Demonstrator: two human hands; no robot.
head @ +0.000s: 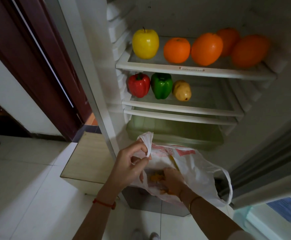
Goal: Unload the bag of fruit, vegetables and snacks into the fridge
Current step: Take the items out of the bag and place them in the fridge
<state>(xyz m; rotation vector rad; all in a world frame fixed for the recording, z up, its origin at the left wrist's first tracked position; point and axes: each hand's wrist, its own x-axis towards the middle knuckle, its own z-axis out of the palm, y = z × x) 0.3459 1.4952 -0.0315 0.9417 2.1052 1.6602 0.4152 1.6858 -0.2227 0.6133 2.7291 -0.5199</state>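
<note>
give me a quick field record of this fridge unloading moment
left hand: left hand pinches a handle of the plastic bag, holding it open
right hand: right hand is reaching inside the bag; grasp hidden
upper shelf: yellow apple, four oranges
middle shelf: red pepper, green pepper, potato
bottom: crisper drawer, contents unclear
fridge door: open
</note>
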